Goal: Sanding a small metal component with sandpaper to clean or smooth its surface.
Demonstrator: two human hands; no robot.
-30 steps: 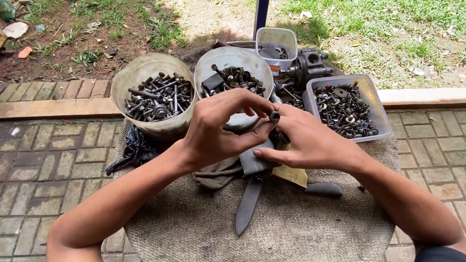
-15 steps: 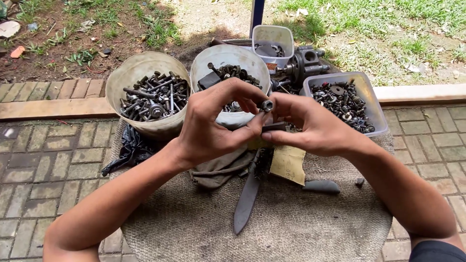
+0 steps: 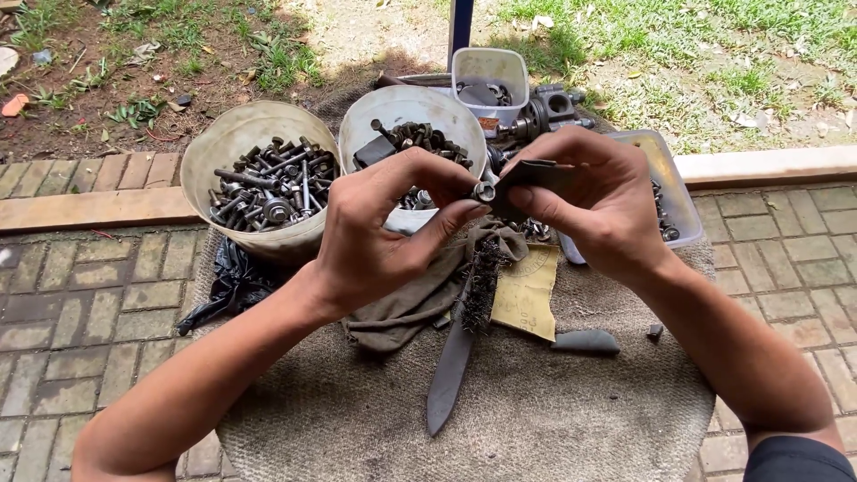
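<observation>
My left hand (image 3: 384,228) pinches a small metal bolt (image 3: 485,191) between thumb and fingertips. My right hand (image 3: 596,207) holds a dark folded strip of sandpaper (image 3: 528,178) pressed against the bolt's side. Both hands hover above a burlap-covered surface (image 3: 500,411), in front of two round tubs. Beneath them lie a wire brush (image 3: 460,335) with a dark handle, a tan sheet of sandpaper (image 3: 527,290) and a brown rag (image 3: 406,308).
A cream tub (image 3: 241,134) of bolts and screws stands at the left, a white tub (image 3: 406,107) of hardware beside it. A clear square container (image 3: 489,70) and a clear tray (image 3: 674,192) sit behind. Metal engine parts (image 3: 544,112), a black bag (image 3: 228,286), brick paving and grass surround.
Both hands have lifted and drifted right with the bolt. The right hand now covers most of the clear tray, and the tan sandpaper sheet below shows more.
</observation>
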